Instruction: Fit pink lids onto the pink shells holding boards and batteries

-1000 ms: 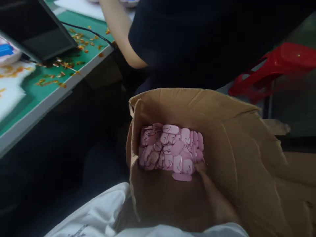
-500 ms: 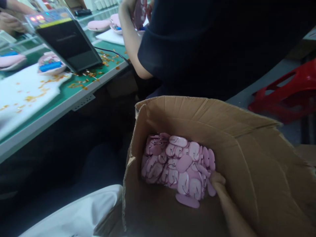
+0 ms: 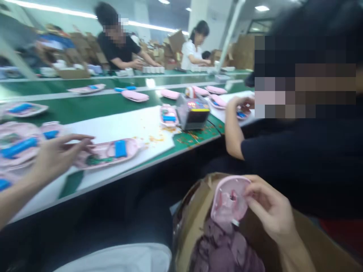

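Note:
My right hand [image 3: 273,209] pinches the edge of a pink plastic shell [image 3: 227,200], hollow side showing, with a small dark fitting and a reddish part inside. It is held over a cardboard box [image 3: 193,223] with more pink shells [image 3: 224,249] piled in it. On the left, my left hand [image 3: 58,155] has its fingers stretched over the left end of a pink housing [image 3: 132,149]. That housing holds a blue block [image 3: 120,148] and a green circuit board [image 3: 98,160]. Whether the fingertips touch the housing is unclear.
Several more pink housings [image 3: 21,141] lie at the left. A grey device with red digits [image 3: 194,113] stands on the green bench [image 3: 110,104], amber scraps [image 3: 155,139] near it. A co-worker in a dark shirt [image 3: 297,158] sits close right. White fabric [image 3: 121,258] is below.
My right hand has come up out of the box with a pink shell. My left hand has come into view over the bench. The view has tilted up towards the bench.

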A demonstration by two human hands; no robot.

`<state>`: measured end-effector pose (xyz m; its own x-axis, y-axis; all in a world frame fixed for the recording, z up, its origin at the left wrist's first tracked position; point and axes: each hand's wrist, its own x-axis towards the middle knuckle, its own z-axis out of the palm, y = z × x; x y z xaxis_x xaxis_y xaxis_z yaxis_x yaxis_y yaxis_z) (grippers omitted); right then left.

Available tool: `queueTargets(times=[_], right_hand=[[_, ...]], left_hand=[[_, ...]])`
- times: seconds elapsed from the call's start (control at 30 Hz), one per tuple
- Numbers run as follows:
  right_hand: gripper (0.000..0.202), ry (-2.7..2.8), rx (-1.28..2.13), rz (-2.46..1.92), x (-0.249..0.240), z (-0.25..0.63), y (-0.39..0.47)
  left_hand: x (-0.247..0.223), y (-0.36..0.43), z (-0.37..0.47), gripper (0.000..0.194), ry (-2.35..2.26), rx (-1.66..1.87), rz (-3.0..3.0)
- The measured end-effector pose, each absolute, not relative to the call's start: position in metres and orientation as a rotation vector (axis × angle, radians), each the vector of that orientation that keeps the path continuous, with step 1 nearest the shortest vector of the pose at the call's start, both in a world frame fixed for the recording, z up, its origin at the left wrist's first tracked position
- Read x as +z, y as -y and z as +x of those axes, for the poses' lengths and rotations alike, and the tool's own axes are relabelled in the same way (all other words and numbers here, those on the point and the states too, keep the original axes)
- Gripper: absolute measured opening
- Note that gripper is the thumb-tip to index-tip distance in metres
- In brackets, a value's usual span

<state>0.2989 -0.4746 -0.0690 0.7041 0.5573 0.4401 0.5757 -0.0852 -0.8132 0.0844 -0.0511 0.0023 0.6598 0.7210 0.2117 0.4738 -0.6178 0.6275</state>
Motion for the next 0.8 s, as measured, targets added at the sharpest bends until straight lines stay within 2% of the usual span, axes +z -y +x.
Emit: queueTargets(times=[0.03, 0.17, 0.27, 0.33, 0.43, 0.5, 0.6, 0.7, 0.8], right_hand=[[0.006, 0.96, 0.012, -1.647, -0.054, 0.298, 0.43], [0.032, 1.298, 0.125, -1.614, -0.003, 0.287, 0.254], [0.027, 1.734, -0.052, -1.694, 0.022, 0.267, 0.146], [0.031, 1.917, -0.153, -1.641, 0.029, 0.249, 0.097], [0.032, 1.965, -0.17, -1.584, 0.029, 0.227, 0.057], [0.03, 1.933, -0.145, -1.589, 0.026, 0.22, 0.048], [0.027, 1.856, -0.046, -1.65, 0.022, 0.219, 0.045], [0.025, 1.743, 0.014, -1.738, 0.015, 0.221, 0.046], [0.023, 1.735, 0.087, -1.812, 0.006, 0.222, 0.044]], left_hand=[[0.0, 0.037, 0.08, 0.059, -0.917, 0.633, 2.251], [-0.01, 0.002, 0.064, 0.044, -0.735, 0.707, 1.989], [-0.013, -0.004, 0.056, 0.025, -0.619, 0.86, 1.944], [-0.015, -0.005, 0.054, 0.017, -0.572, 1.066, 2.045], [-0.026, -0.01, 0.055, 0.012, -0.637, 1.371, 2.2], [-0.035, -0.015, 0.058, 0.012, -0.632, 1.415, 2.147], [-0.044, -0.022, 0.063, 0.015, -0.539, 1.246, 1.777], [-0.047, -0.025, 0.064, 0.038, -0.539, 1.0, 1.426], [-0.047, -0.024, 0.061, 0.035, -0.579, 0.89, 1.377]])
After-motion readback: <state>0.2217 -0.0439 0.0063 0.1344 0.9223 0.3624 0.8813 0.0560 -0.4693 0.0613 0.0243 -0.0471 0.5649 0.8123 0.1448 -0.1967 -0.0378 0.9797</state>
